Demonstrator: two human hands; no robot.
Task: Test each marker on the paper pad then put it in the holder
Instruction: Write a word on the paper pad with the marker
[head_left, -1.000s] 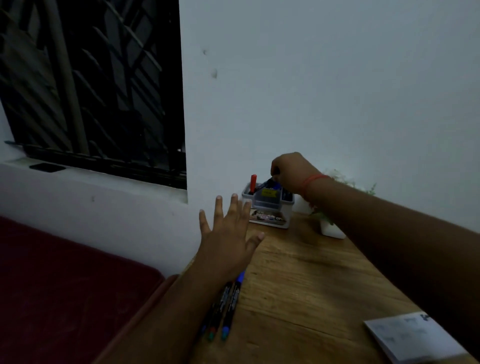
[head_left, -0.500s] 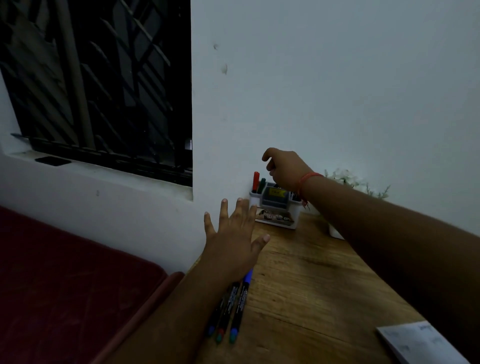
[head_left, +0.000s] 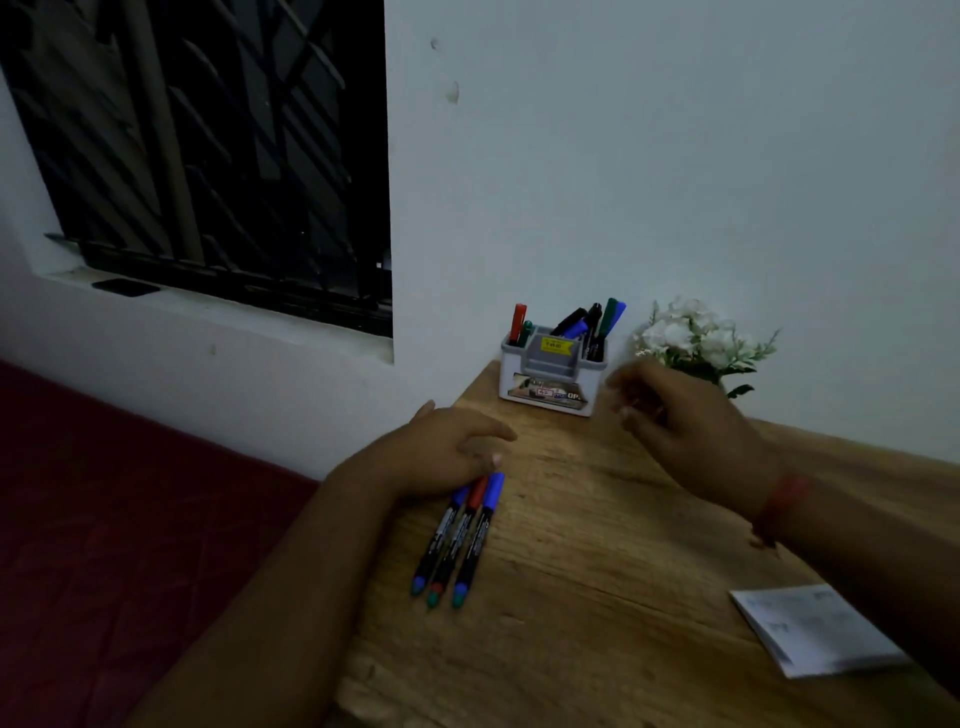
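**Marker Testing: Hands Between Holder and Remaining Markers**

The right hand (head_left: 680, 421) hangs above the wooden table (head_left: 597, 571), just in front of the marker holder (head_left: 553, 376) and a little to its right. It is blurred; the fingers appear loosely curled and nothing is visible in them, so it reads as empty. A red band sits on that wrist.

The left hand (head_left: 441, 452) rests on the table with its fingers relaxed over the capped ends of three loose markers (head_left: 460, 540). Whether the fingertips press on the caps or only lie against them cannot be told. The three markers lie side by side, touching, near the table's left edge, probably grouped there for easy pickup.

The holder stands at the far edge against the wall and already contains several markers, upright or leaning, in its left and right compartments. A small white flower arrangement (head_left: 696, 338) stands just to its right.

The paper pad (head_left: 815, 629) lies at the near right, well apart from the loose markers.

Judgement: three markers remain to be tested; the next step is likely picking one up.
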